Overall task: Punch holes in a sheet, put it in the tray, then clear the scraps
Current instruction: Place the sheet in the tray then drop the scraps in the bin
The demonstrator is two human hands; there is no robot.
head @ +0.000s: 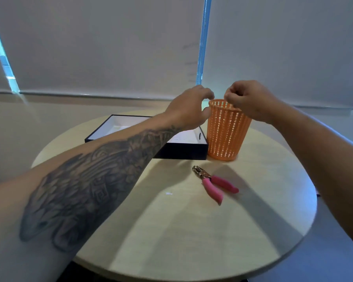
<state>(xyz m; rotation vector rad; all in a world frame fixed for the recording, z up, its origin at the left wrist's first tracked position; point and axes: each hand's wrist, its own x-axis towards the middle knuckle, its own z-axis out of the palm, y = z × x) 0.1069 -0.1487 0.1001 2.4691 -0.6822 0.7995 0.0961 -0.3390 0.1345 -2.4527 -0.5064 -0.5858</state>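
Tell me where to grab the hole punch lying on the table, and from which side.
Grip the hole punch by its two pink handles, closing around both. It lies flat on the table with the handles splayed toward the near right and the metal head pointing away toward the tray, so come down from above on the near-right side.

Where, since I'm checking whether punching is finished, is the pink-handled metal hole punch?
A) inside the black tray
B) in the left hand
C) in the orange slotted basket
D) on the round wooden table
D: the pink-handled metal hole punch lies on the round wooden table, in front of the orange slotted basket, untouched.
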